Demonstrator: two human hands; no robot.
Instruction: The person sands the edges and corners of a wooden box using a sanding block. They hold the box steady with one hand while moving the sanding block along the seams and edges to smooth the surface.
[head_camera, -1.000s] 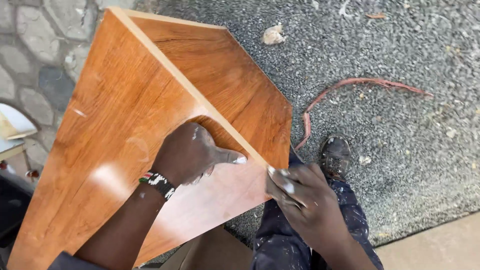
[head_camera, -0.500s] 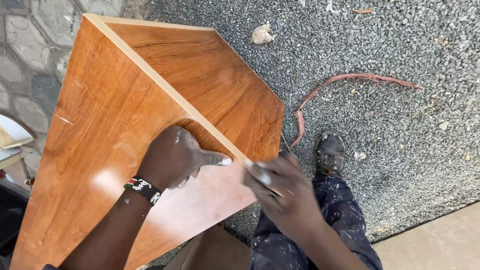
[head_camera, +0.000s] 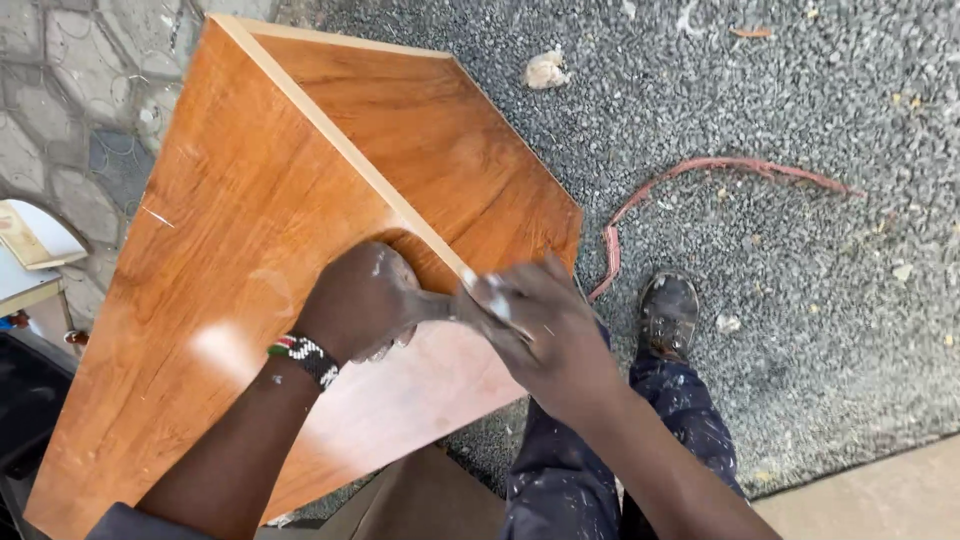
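Note:
A large orange-brown wood-grain cabinet (head_camera: 230, 230) stands tilted on the ground, with a pale raw edge strip (head_camera: 330, 140) between its two faces. My left hand (head_camera: 365, 300), a beaded band on the wrist, rests curled on the near face by that edge, its index finger stretched toward the right. My right hand (head_camera: 545, 320) is blurred and meets the left fingertip at the edge. It is closed around a small pale, white-smeared object that I cannot identify. White smears mark both hands.
Grey gravel ground (head_camera: 820, 260) lies to the right, with a reddish cord (head_camera: 700, 170) and a crumpled pale wad (head_camera: 545, 68) on it. My dark shoe (head_camera: 668, 312) and paint-flecked trousers (head_camera: 680, 420) are below. Stone paving (head_camera: 70, 110) and a white object (head_camera: 30, 235) are at left.
My right hand has moved left and up from beside the cabinet's corner to the edge, meeting the left fingertip. The left hand has stayed in place on the panel.

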